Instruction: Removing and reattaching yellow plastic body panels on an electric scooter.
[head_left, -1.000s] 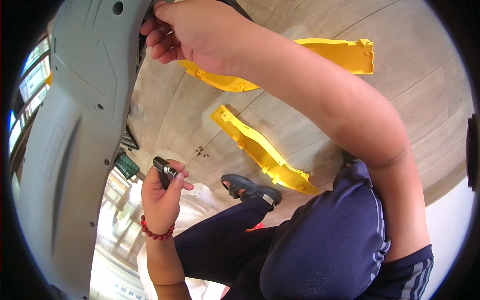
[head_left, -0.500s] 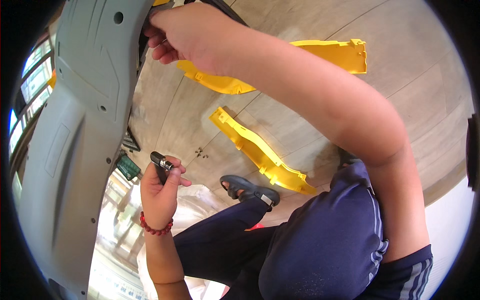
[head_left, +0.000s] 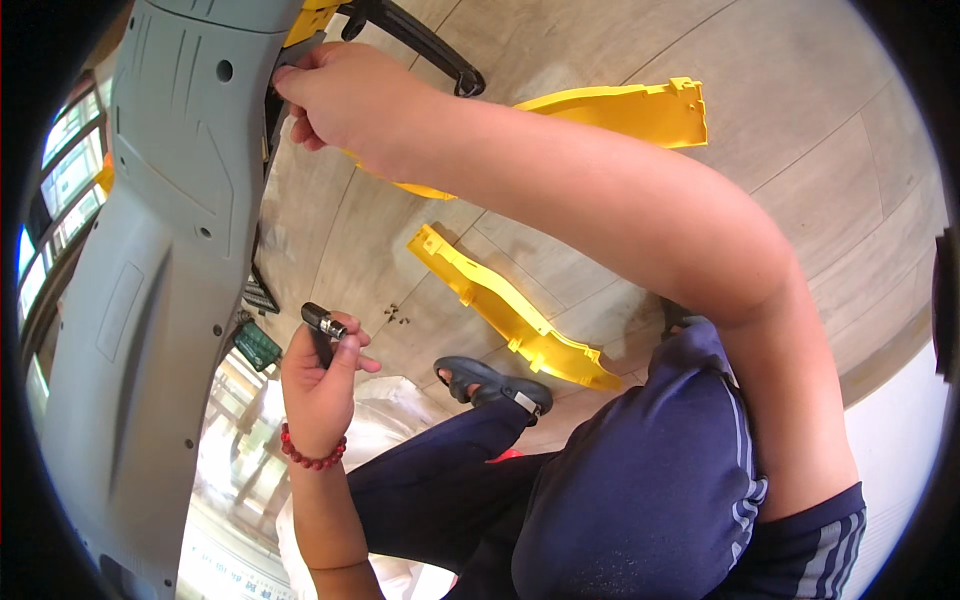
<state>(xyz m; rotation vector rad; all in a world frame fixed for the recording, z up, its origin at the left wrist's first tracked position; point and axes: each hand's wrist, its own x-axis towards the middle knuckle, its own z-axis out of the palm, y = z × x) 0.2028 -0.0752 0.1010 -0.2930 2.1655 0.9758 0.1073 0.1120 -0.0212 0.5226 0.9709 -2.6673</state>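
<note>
A black driver with a silver socket tip [head_left: 324,321] is held in my left hand [head_left: 318,385], its thumb and fingers closed round the handle. Up at the far left, my right hand [head_left: 335,95] reaches to the edge of a long grey plastic panel [head_left: 165,270]. Its fingers are curled, with thumb and forefinger pinched at the dark gap along that edge. Whatever they grip there is hidden. Screw holes dot the panel, and a yellow part [head_left: 310,22] shows just above my right hand.
Two curved yellow plastic covers lie on the tiled floor, one [head_left: 515,315] in the middle and one [head_left: 640,115] partly behind my right forearm. Several small screws [head_left: 397,314] are near a green case [head_left: 258,343]. A black leg [head_left: 425,45] stands beyond my right hand.
My right hand has shifted slightly down and left along the panel's edge, uncovering the black leg and yellow part. My left hand keeps its hold on the driver.
</note>
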